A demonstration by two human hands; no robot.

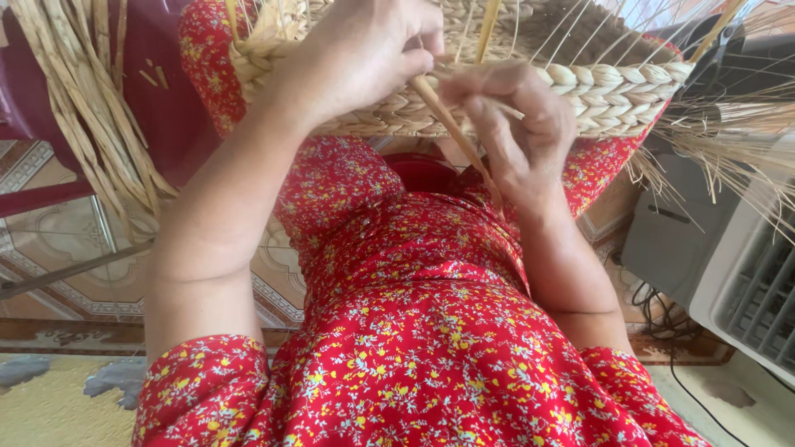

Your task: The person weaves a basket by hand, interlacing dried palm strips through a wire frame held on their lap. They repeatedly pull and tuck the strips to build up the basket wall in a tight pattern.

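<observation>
Left hand (360,54) is gripping the braided rim of the woven basket (613,95) on the lap, steadying it; right hand (517,124) is pinching a straw strand (451,124) just below, keeping it taut.

My left hand (364,54) grips the braided rim of the woven straw basket (613,95) resting on my lap. My right hand (517,128) pinches a flat straw strand (451,124) just below the rim, beside my left fingers. Loose straw bundles (79,99) hang on the left; a grey fan unit (729,265) stands right, over patterned floor tiles (50,240).
</observation>
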